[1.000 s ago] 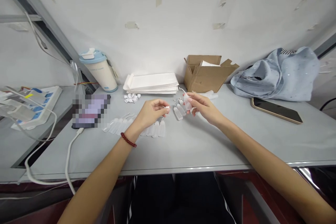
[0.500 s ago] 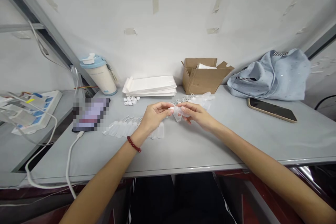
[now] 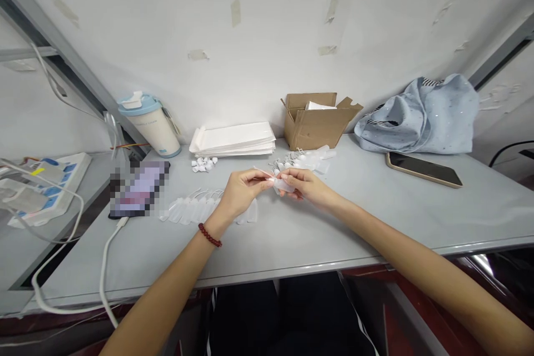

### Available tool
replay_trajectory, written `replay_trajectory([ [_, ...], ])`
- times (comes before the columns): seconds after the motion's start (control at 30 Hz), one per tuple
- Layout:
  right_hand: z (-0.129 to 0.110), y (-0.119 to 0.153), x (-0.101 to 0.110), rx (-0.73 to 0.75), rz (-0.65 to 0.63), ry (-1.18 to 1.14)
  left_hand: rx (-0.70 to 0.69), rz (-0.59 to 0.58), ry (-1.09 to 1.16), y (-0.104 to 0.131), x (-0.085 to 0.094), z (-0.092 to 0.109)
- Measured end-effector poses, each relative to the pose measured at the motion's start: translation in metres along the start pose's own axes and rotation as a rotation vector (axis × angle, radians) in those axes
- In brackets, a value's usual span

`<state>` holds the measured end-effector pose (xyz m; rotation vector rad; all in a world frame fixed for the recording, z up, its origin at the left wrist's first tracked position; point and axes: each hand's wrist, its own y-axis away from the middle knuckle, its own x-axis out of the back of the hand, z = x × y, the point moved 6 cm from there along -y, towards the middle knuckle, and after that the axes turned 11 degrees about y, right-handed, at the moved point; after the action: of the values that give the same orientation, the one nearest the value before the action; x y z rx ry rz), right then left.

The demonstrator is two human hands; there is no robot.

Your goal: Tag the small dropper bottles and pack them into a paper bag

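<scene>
Above the middle of the desk, my left hand (image 3: 242, 190) and my right hand (image 3: 306, 185) meet fingertip to fingertip. Between them is a small translucent white plastic piece (image 3: 283, 184); the right thumb and fingers pinch its body. My left fingers are closed at its narrow end, where a thin white strand shows; the detail there is too small to tell. Similar translucent pieces with thin cords (image 3: 196, 209) lie in a row beside and partly behind my left wrist. More of them (image 3: 315, 160) lie heaped just beyond my right hand. Small white caps (image 3: 204, 164) sit in a pile behind my left hand.
A stack of white envelopes (image 3: 233, 139), an open cardboard box (image 3: 319, 129) and a tilted cup (image 3: 152, 128) line the wall. To the right are a blue fabric bag (image 3: 421, 117) and a phone (image 3: 423, 169). Leftward lie a cabled phone (image 3: 142, 189) and power strip (image 3: 62, 186).
The view has shifted slightly. My fingers have drawn closer together, and the translucent piece has turned from hanging down to lying more sideways in my right fingers.
</scene>
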<state>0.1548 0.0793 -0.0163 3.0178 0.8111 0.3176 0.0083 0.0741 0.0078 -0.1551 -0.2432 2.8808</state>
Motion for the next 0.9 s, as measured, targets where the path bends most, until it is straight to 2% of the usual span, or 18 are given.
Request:
replay_trajectory([
  [0.3,0.0031,0.0029,-0.0053,-0.054,0.001,-0.083,0.036,-0.007,0.058,-0.0012,0.0036,-0.0019],
  [0.43,0.0015,0.0030,-0.0050,-0.035,0.060,-0.029,0.093,0.000,-0.048,-0.0001,0.0035,-0.0022],
  [0.63,-0.0044,0.0052,-0.0023,0.051,0.196,0.062,0.032,0.062,-0.156,0.0033,0.0008,-0.0009],
  [0.77,-0.0022,0.0039,-0.0020,0.034,0.155,0.033,-0.019,0.062,-0.094,0.0039,-0.0012,0.0008],
  [0.9,0.0036,0.0016,-0.0028,-0.011,0.082,-0.032,-0.007,0.012,-0.023,0.0040,-0.0036,0.0026],
])
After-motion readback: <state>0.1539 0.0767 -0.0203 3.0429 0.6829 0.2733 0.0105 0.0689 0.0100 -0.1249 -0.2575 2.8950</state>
